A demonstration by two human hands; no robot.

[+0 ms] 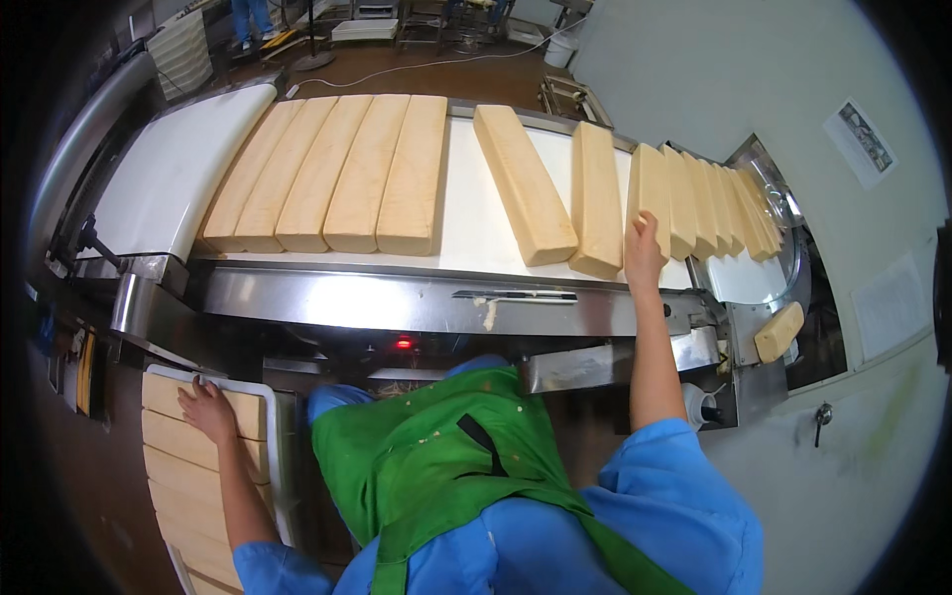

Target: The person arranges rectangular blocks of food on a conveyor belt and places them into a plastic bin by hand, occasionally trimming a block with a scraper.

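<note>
My left hand (204, 409) lies with spread fingers on the end block of a white plastic tray (277, 446) at lower left. Long, pale tan food blocks (190, 476), perhaps cheese or dough, fill that tray side by side. My right hand (645, 249), fingers bent, is at the near end of a similar block (648, 178) on the white conveyor belt (461, 186); whether it grips or only touches is unclear. To its left stand a block (596, 201) and a slanted block (524, 186), their near ends close together.
Several blocks (357, 175) sit packed at the belt's left. More blocks (714, 201) lean in a row towards the round metal machine part (796, 260) at right. A short cut piece (779, 332) lies beside it. The steel rail (372, 294) borders the belt's near side.
</note>
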